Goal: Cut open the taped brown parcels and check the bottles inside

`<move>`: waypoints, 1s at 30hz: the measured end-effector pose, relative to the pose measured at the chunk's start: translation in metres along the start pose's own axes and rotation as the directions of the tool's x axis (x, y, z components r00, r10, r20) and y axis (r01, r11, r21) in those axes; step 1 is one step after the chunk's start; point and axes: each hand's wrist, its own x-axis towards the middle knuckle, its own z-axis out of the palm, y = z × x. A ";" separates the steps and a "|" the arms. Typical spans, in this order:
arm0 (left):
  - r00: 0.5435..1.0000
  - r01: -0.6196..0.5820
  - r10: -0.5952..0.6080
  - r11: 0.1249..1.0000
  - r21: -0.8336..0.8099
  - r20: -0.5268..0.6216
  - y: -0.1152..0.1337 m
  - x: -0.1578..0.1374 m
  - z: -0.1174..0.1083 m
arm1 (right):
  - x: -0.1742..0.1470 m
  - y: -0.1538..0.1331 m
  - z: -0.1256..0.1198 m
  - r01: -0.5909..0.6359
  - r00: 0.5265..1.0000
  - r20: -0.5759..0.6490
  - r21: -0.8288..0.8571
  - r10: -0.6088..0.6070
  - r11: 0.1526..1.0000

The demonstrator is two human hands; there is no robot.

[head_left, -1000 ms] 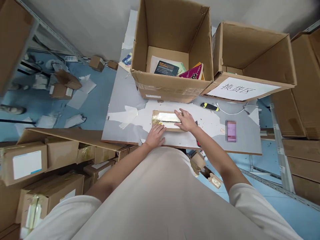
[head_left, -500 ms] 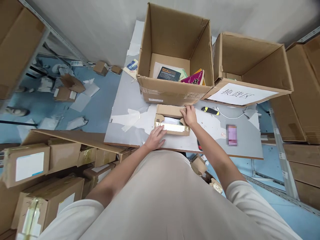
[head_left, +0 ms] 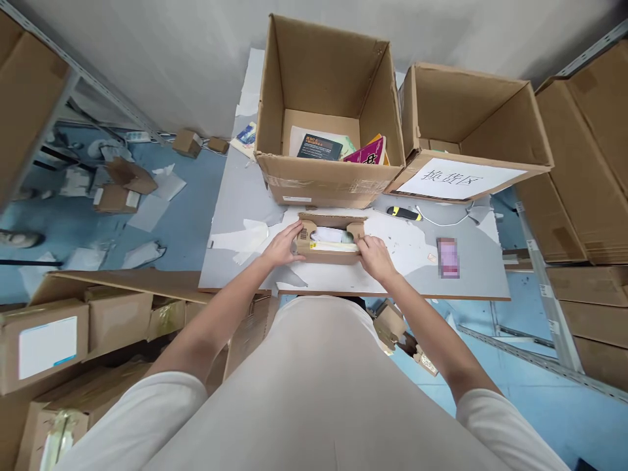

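A small cardboard parcel [head_left: 330,252] lies on the grey table [head_left: 255,196] just in front of me, its flaps spread apart. Inside it I see something white and pale green [head_left: 330,235]. My left hand [head_left: 282,245] grips the parcel's left end flap. My right hand [head_left: 375,256] holds the right end flap and near corner. Both hands pull the flaps outward.
Behind the parcel stands a tall open carton [head_left: 326,111] with books at its bottom. An open carton with a white paper sign [head_left: 456,176] stands to the right. A yellow-black utility knife [head_left: 402,212], a white cable and a phone [head_left: 447,256] lie at right. Stacked boxes [head_left: 73,333] stand at left.
My left hand has moved from the parcel's near edge to its left flap. My right hand came from the far flap to the right end. The parcel now stands wider apart.
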 end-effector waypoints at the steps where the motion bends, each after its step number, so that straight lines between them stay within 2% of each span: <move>1: 1.000 0.003 -0.003 1.000 0.002 -0.009 0.000 0.001 0.001 | -0.006 -0.003 0.004 0.027 1.000 -0.013 -0.004 -0.027 1.000; 4: 1.000 0.018 -0.018 1.000 0.026 0.001 0.002 0.002 0.001 | -0.033 -0.015 0.019 0.120 0.993 -0.020 0.020 -0.119 0.993; 6: 0.999 0.029 -0.031 0.997 0.066 0.035 0.005 0.002 -0.001 | -0.048 -0.021 0.027 0.132 0.991 0.014 0.046 -0.133 0.990; 10: 0.987 0.031 -0.058 0.984 0.175 0.150 0.015 0.001 -0.016 | -0.055 -0.023 0.025 0.151 0.983 0.093 0.103 -0.161 0.983; 14: 0.960 0.041 -0.117 0.957 0.287 0.253 0.028 0.005 -0.041 | -0.031 -0.007 -0.004 0.119 0.968 0.199 0.171 -0.152 0.978; 17: 0.969 0.081 -0.149 0.944 0.321 0.196 0.046 0.017 -0.051 | -0.002 0.003 -0.030 0.112 0.952 0.264 0.170 -0.154 0.979; 19: 0.979 0.059 -0.117 0.947 0.315 0.169 0.062 0.030 -0.047 | 0.022 0.002 -0.040 0.168 0.940 0.275 0.138 -0.201 0.976; 21: 0.970 -0.046 -0.027 0.955 0.292 0.240 0.079 0.047 -0.036 | 0.045 -0.008 -0.043 0.237 0.916 0.314 0.082 -0.251 0.968; 23: 0.925 -0.145 0.019 0.941 0.306 0.380 0.092 0.065 -0.022 | 0.064 -0.020 -0.039 0.298 0.873 0.399 0.016 -0.280 0.954; 26: 0.854 -0.187 -0.050 0.899 0.395 0.519 0.101 0.078 -0.007 | 0.075 -0.033 -0.034 0.323 0.841 0.479 -0.069 -0.253 0.944; 28: 0.866 -0.169 -0.095 0.869 0.466 0.491 0.098 0.074 -0.005 | 0.070 -0.031 -0.035 0.312 0.856 0.460 -0.096 -0.236 0.945; 30: 0.919 -0.103 -0.126 0.838 0.537 0.373 0.091 0.061 -0.009 | 0.056 -0.020 -0.040 0.283 0.891 0.396 -0.104 -0.221 0.954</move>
